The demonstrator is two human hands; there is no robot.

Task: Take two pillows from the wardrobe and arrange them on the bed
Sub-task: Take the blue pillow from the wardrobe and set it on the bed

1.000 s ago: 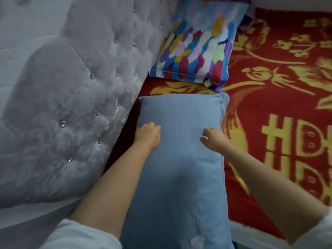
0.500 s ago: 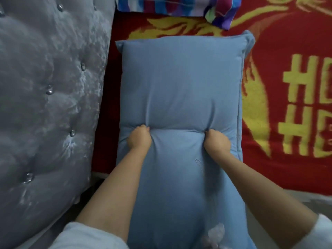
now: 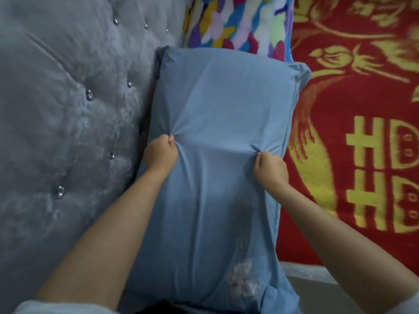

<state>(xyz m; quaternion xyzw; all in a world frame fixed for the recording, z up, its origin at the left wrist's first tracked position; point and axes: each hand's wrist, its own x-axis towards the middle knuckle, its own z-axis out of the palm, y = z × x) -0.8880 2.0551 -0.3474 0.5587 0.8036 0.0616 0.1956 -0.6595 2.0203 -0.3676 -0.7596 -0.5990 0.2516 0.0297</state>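
Observation:
A long plain blue pillow lies lengthwise on the bed, its left side against the headboard and its far end touching a multicoloured pillow. My left hand is shut on a pinch of the blue pillow's cover near its left edge. My right hand pinches the cover near the right edge. The fabric is pulled taut and creased between both hands. A pale flower motif shows on the pillow's near end.
A grey tufted headboard with crystal buttons fills the left side. A red blanket with yellow patterns covers the bed on the right. The bed's pale edge shows at lower right.
The blue pillow has moved up against the multicoloured pillow and the headboard. My hands went from resting on it to gripping its cover in closed pinches.

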